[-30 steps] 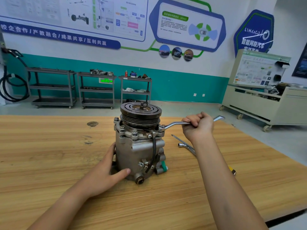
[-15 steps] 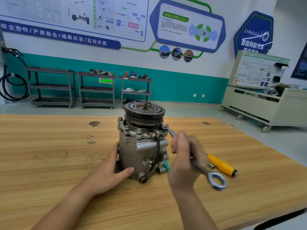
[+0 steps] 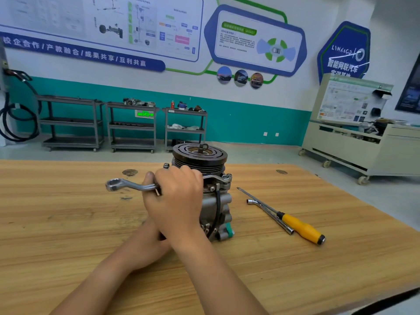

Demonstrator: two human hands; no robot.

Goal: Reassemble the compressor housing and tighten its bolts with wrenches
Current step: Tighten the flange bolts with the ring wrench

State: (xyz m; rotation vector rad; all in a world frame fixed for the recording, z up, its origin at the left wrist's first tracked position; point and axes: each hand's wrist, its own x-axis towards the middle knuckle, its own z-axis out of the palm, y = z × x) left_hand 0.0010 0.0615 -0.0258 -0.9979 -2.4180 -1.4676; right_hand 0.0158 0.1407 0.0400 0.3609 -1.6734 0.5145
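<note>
**While the ring wrench [image 3: 127,186] sits on a flange bolt [image 3: 226,177], our right hand [image 3: 175,201] clamps its shank**

Because the AC compressor [image 3: 218,201] stands upright mid-table, we look down on its dark, grooved pulley [image 3: 200,155], with the rough cast-grey housing below. A black cable [image 3: 217,208] runs down the housing's right side toward a green plug [image 3: 229,230].

Our right hand is fisted round the polished, cranked steel wrench on the near side of the housing. One ring end lies over the bolt at the flange's right corner. The free ring end juts left above the grained wooden table [image 3: 68,223].

Our left hand [image 3: 143,244] reaches to the compressor's near-left base, under the right wrist. Its fingers are hidden, so we cannot tell whether it grips.

To the right lie a slim L-shaped socket wrench [image 3: 261,204] and, alongside it, a screwdriver [image 3: 302,229] with a smooth yellow handle.
</note>
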